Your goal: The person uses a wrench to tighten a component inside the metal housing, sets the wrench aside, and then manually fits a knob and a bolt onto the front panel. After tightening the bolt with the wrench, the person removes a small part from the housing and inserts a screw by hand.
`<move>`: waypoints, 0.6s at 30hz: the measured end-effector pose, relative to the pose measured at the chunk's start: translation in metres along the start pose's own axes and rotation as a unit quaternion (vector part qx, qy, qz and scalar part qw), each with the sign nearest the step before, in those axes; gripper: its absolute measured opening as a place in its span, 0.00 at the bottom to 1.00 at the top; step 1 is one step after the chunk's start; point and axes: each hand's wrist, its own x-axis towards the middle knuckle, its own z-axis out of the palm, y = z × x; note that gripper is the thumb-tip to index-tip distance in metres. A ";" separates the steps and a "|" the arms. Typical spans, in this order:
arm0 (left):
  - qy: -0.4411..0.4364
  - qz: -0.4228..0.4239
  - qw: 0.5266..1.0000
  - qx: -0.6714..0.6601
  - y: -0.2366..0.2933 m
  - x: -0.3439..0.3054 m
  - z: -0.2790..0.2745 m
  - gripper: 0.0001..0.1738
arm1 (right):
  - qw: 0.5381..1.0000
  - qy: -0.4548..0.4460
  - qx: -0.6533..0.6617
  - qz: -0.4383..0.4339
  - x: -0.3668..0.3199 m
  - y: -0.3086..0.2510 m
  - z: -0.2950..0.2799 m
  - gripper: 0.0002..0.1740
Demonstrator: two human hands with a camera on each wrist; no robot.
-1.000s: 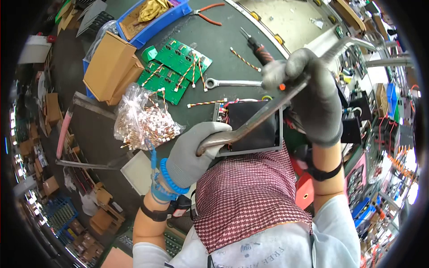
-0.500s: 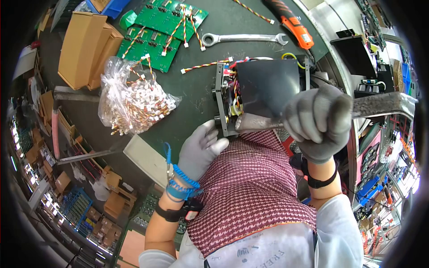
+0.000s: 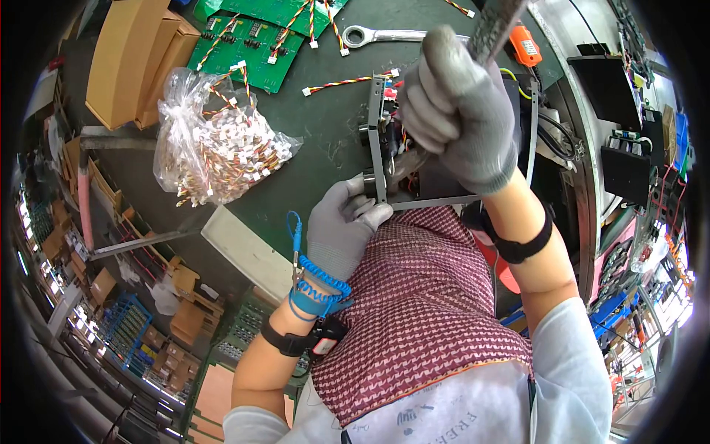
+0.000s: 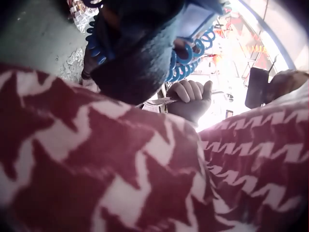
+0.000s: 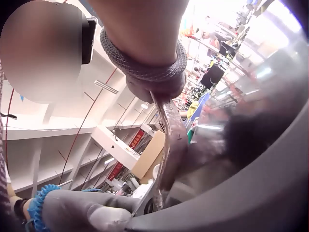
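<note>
In the head view my right hand (image 3: pixel 466 118) grips a worn metal bar (image 3: pixel 497 29) in a fist. The bar's upper part rises past the top edge, and its lower end sits inside the left side of a grey metal frame (image 3: pixel 377 140) around a black box. My left hand (image 3: pixel 344 222) holds the frame's near left corner, beside a black knob (image 3: pixel 367 181). In the right wrist view, the bar (image 5: pixel 169 145) runs from my right hand (image 5: pixel 157 87) down to the frame near my left fingers (image 5: pixel 108 217). The left wrist view hides my left hand.
A bag of small wired connectors (image 3: pixel 229 152) lies on the green table (image 3: pixel 329 129), below green circuit boards (image 3: pixel 248 55). A wrench (image 3: pixel 392 35) and an orange-handled tool (image 3: pixel 525 46) lie beyond the frame. Cardboard boxes (image 3: pixel 129 63) stand at the left; black cables (image 3: pixel 555 137) run at the right.
My right hand has moved left over the frame, and the bar has swung from pointing right to pointing up. My left hand has left the bar and holds the frame's corner.
</note>
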 end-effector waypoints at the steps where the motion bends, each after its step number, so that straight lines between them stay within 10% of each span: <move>1: 0.002 -0.001 1.000 -0.001 0.001 0.000 0.001 0.26 | 0.999 0.021 0.012 0.025 0.003 -0.002 0.001 0.26; 5: 0.021 -0.008 0.999 0.025 -0.001 0.001 0.001 0.25 | 0.978 0.197 -0.019 0.066 0.006 -0.015 0.025 0.20; 10: 0.015 0.011 1.000 0.004 -0.003 0.004 -0.001 0.24 | 0.980 0.128 -0.133 -0.070 -0.019 -0.003 0.022 0.24; 13: -0.001 0.022 0.999 -0.043 -0.012 0.006 -0.001 0.23 | 0.987 0.113 0.081 -0.083 -0.057 0.008 0.022 0.14; 16: -0.016 0.019 0.997 -0.070 -0.010 0.006 -0.003 0.24 | 0.972 -0.057 0.025 -0.225 -0.068 0.019 0.020 0.12; 18: -0.023 0.031 0.998 -0.044 -0.012 0.008 -0.008 0.23 | 0.988 0.077 -0.012 -0.130 -0.063 0.012 0.027 0.17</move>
